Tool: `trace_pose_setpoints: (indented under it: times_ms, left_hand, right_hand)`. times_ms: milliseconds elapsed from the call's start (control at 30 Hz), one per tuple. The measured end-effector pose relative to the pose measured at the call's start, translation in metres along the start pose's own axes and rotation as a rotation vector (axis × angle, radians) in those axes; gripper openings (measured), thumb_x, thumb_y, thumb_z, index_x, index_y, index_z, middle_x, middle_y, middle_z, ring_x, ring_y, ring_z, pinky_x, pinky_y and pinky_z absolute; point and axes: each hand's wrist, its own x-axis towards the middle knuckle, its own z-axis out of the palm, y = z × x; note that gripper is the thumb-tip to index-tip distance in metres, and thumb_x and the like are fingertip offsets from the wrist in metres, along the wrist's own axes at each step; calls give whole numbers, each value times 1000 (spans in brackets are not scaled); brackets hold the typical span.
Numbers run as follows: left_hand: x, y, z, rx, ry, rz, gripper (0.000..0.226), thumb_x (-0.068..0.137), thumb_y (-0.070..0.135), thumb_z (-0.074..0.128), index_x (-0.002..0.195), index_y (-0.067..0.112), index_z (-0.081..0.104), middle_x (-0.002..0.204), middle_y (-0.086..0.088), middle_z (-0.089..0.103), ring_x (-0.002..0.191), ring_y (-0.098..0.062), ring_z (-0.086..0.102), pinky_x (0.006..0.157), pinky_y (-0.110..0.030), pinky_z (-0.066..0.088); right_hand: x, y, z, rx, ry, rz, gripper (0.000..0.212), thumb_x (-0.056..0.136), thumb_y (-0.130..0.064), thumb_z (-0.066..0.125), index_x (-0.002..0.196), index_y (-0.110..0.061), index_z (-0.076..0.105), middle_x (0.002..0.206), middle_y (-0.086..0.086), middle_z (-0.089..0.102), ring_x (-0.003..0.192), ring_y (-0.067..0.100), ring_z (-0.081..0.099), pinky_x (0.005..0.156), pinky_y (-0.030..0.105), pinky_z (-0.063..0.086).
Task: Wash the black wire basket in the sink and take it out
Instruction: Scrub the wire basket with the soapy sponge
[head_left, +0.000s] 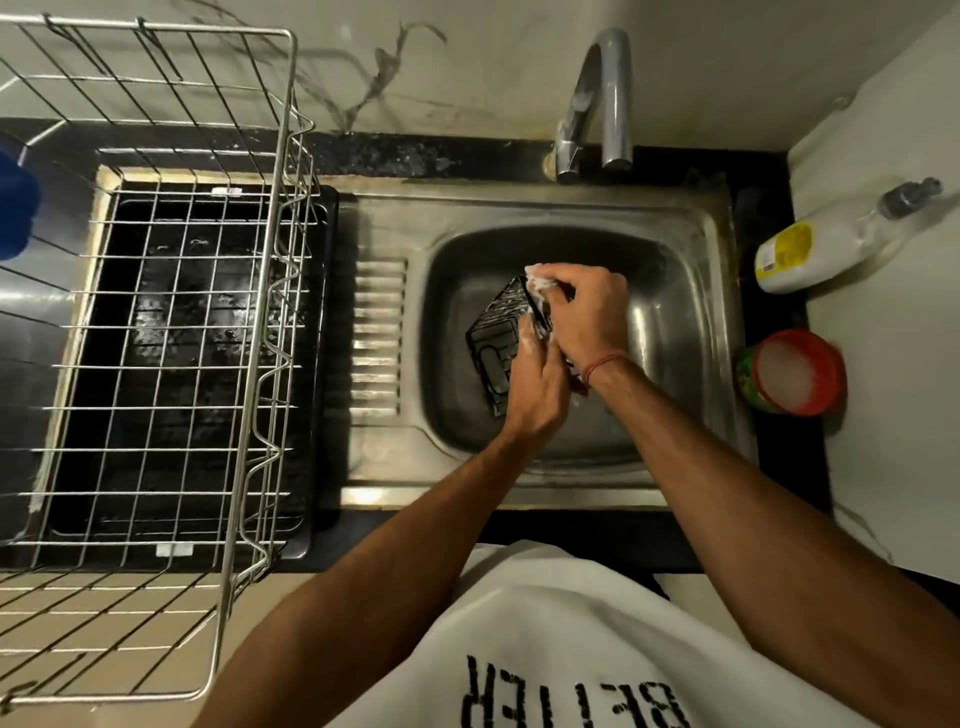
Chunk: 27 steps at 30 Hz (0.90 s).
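Note:
A small black wire basket (496, 338) stands tilted on edge inside the steel sink (675, 332). My left hand (535, 387) grips its near right side and holds it up. My right hand (584, 312) is closed on a soapy whitish scrub pad (540, 278) pressed against the basket's upper right edge. Foam covers the fingers of both hands. The basket's right part is hidden behind my hands.
The faucet (597, 104) stands behind the sink, with no water seen running. A large steel wire dish rack (171, 322) over a black tray fills the left counter. At the right sit a dish-soap bottle (826, 244) and a red-rimmed tub (795, 371).

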Motion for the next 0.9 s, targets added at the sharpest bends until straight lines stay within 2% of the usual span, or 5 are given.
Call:
trace_pose_setpoints:
  times_ms: [200,367,567,733,900]
  left_hand:
    - [1,-4,-7,24,218,8,51,116,52,34,158,27,48,142,7,67,132,-7,64,114,-46,52]
    - [-1,8,-26,279,317,28,35,118,38,38,130,16,63,81,22,73,83,5,69,86,-42,57]
    - [2,11,-41,291,281,58,28,117,42,41,117,21,60,87,13,72,83,-6,70,84,-48,58]
    - [10,13,-39,340,269,88,30,115,46,41,105,22,57,83,7,68,79,-12,68,80,-54,58]
    - [14,8,-53,346,292,105,35,114,50,42,105,20,57,84,3,69,79,-18,70,76,-54,59]
  right_hand:
    - [-10,0,1,-140,-111,-150,21,93,-14,77,109,-26,83,103,-5,78,94,5,69,86,20,57]
    - [35,4,2,-165,-37,-41,16,93,-13,75,101,-24,84,99,-10,80,93,0,71,90,27,61]
    - [8,15,-2,-76,-114,-71,21,95,-10,75,112,-20,82,109,-10,79,102,0,71,93,19,58]
    - [2,19,-6,-66,-10,-62,22,95,-6,74,112,-17,82,109,-7,80,102,1,73,95,19,58]
    - [-31,14,-10,-127,7,-249,23,92,-1,71,107,-15,83,105,-3,81,100,7,72,95,20,56]
